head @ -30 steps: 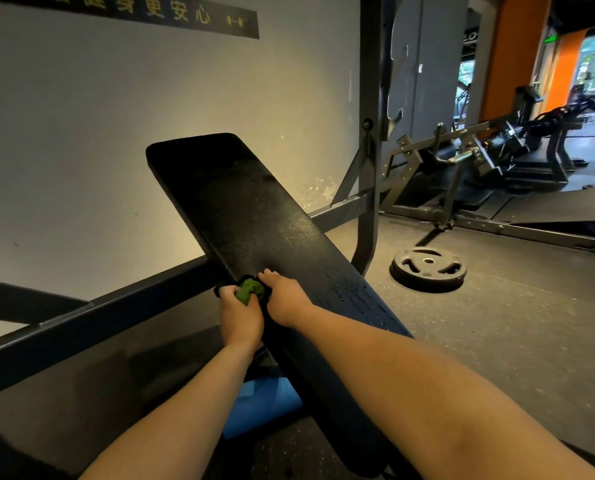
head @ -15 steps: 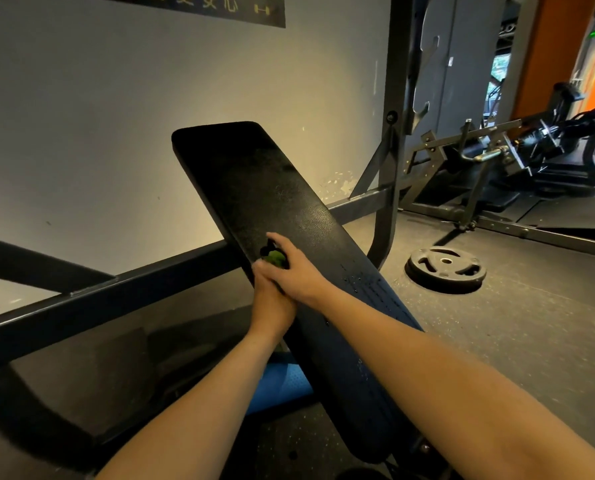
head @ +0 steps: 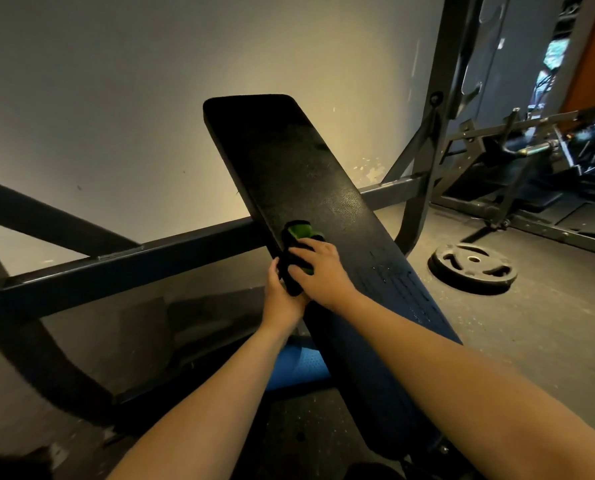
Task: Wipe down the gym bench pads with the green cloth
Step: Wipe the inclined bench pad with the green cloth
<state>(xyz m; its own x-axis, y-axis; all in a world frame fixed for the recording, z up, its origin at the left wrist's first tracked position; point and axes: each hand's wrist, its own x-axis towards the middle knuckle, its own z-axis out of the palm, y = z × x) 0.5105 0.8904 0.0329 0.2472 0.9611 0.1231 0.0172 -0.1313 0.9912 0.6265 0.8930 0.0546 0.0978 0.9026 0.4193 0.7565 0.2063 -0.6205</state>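
- The long black bench pad (head: 306, 168) leans up toward the wall (head: 116, 98), with its far end higher than its near end.
- The green cloth (head: 300, 231) sits bunched up on the pad, about halfway along and close to the pad's left edge. Part of the cloth looks dark, almost black.
- The person's right hand (head: 325, 271) lies on top of the cloth. Its fingers are curled and squeeze the cloth against the pad. A bit of green peeks out between the fingers.
- The left hand (head: 282, 299) is just beside the right hand, at the left edge of the pad. Its thumb points up along the dark end of the cloth, and the hand grips that end. Its other fingers are hidden.
- Both bare arms reach in from the bottom of the view.
- A grey metal bar (head: 133, 265) runs across behind the pad.
- A round weight plate (head: 472, 268) lies flat on the floor to the right of the pad.
- Something blue (head: 299, 368) shows under the pad, near the left arm.
- More dark gym machines (head: 531, 157) stand far back on the right.
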